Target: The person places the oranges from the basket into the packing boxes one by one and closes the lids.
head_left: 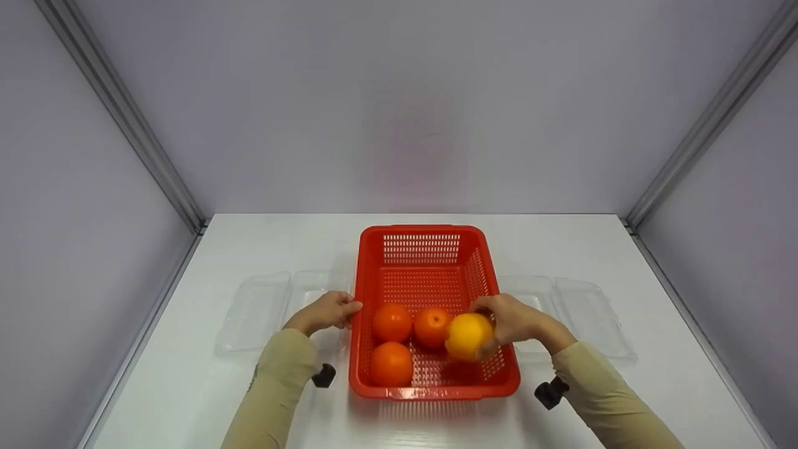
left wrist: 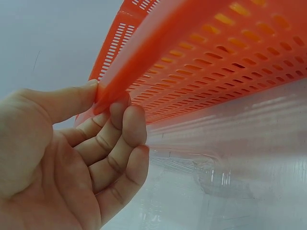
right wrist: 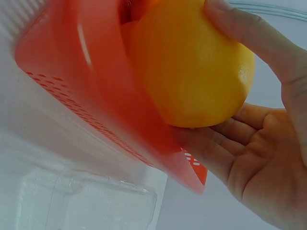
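A red perforated plastic basket (head_left: pixel 430 392) stands in the middle of the white table. My left hand (head_left: pixel 329 310) pinches its left rim between thumb and fingers; the left wrist view shows the thumb on top and curled fingers (left wrist: pixel 134 124) beneath. Over the basket's right side, my right hand (head_left: pixel 514 319) holds a yellow orange (head_left: pixel 467 337), thumb on one side and fingers on the other. In the right wrist view this yellow orange (right wrist: pixel 192 67) is near the basket's rim (right wrist: pixel 105 62). Three redder oranges (head_left: pixel 391 365) lie in the basket's near half.
Clear plastic clamshell boxes lie opened on the table, one left box (head_left: pixel 255 312) and one right box (head_left: pixel 592 318), each partly behind the basket or a hand. Pale walls (head_left: pixel 411 106) enclose the table at the back and both sides.
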{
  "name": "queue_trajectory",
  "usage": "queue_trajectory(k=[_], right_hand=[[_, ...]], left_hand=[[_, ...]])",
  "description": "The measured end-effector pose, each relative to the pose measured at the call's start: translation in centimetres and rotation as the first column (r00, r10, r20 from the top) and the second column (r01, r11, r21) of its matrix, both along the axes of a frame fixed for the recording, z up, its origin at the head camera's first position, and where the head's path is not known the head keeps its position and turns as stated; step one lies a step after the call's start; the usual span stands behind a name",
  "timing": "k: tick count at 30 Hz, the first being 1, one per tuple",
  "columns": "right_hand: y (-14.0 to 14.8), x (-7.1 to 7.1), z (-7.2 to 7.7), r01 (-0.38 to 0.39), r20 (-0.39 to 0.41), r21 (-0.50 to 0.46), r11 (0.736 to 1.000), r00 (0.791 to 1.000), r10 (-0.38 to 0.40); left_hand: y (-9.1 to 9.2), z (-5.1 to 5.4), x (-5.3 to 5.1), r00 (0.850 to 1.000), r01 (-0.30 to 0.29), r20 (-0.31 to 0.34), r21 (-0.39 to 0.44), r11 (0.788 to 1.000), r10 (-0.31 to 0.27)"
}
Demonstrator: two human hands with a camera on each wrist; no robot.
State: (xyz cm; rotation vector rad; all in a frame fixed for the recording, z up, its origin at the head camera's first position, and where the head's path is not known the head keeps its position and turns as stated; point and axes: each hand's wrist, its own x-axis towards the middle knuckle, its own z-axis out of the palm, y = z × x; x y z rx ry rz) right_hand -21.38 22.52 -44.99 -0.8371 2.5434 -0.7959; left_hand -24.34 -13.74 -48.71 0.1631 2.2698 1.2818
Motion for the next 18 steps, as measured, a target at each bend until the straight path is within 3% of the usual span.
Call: queue_trajectory(k=[8,18], right_hand=[[0.6,0.0,0.3,0.011,-0.038,0.011,1.0,0.999,-0.011],[1.2,0.0,0.8,0.021,-0.012,-0.05,0.999,1.0,-0.022]], left_hand=[[0.1,0.2,0.1,1.0,0.007,-0.002,0.007,1.0,-0.007],[0.0,0.1,0.2,1.0,-0.009,-0.001,-0.002,1.0,0.009]])
